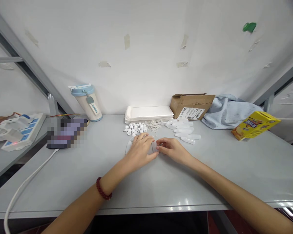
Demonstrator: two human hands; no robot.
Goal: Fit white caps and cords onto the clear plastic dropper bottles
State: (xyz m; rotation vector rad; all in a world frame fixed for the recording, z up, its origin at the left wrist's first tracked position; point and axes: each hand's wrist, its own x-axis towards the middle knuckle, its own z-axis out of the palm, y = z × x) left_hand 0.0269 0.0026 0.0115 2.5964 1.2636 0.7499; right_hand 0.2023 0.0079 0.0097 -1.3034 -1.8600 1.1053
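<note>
Head view: the left hand (142, 150) arches over a clear plastic piece (154, 147) on the table (156, 191), the right hand (171, 149) at its right edge; whether either grips, I can't tell. One careless far-side push could scatter the white caps (134, 129) just beyond, or set the translucent tubes (184, 130), farther right, rolling.

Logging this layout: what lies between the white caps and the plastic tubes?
A loose heap of pale string lies between the white caps and the plastic tubes, in front of the stacked white trays; the head view shows it.
</note>
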